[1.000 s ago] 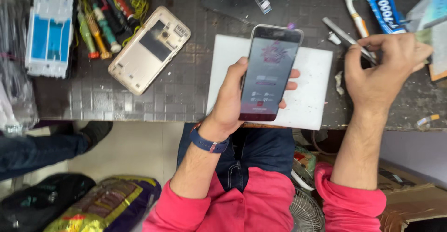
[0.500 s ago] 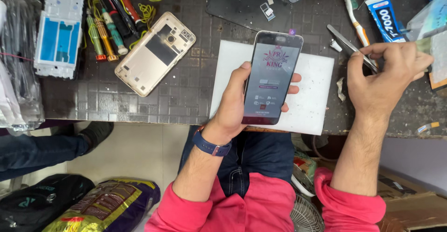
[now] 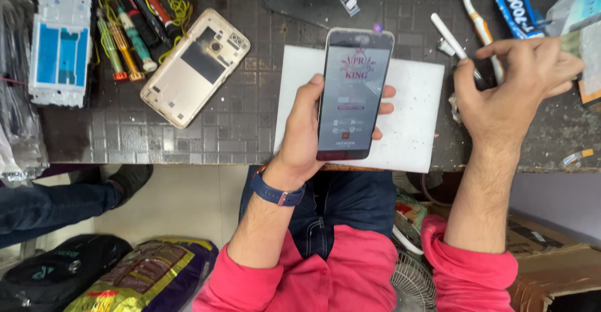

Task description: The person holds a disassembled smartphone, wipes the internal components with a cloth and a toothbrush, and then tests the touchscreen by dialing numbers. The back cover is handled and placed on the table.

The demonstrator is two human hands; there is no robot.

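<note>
My left hand (image 3: 300,143) holds a dark smartphone (image 3: 352,93) upright above a white mat (image 3: 413,118), thumb along its left edge, fingertips showing at its right. The screen is lit with a red and grey page. A blue watch strap (image 3: 275,192) circles that wrist. My right hand (image 3: 513,86) rests on the dark tiled bench (image 3: 238,124) at the right, thumb and forefinger spread around the end of a slim grey tool (image 3: 449,36). Whether they pinch it is unclear.
A gold phone back shell (image 3: 194,68) lies left of the mat, with several screwdrivers (image 3: 125,43) and a white and blue phone frame (image 3: 61,46) further left. A toothbrush (image 3: 479,18) and a glue tube (image 3: 513,2) lie at the back right. Another person's leg (image 3: 56,209) is lower left.
The phone screen switched to a different page. My right hand's fingers have spread out from a tighter curl over the slim tool. My left hand keeps its hold.
</note>
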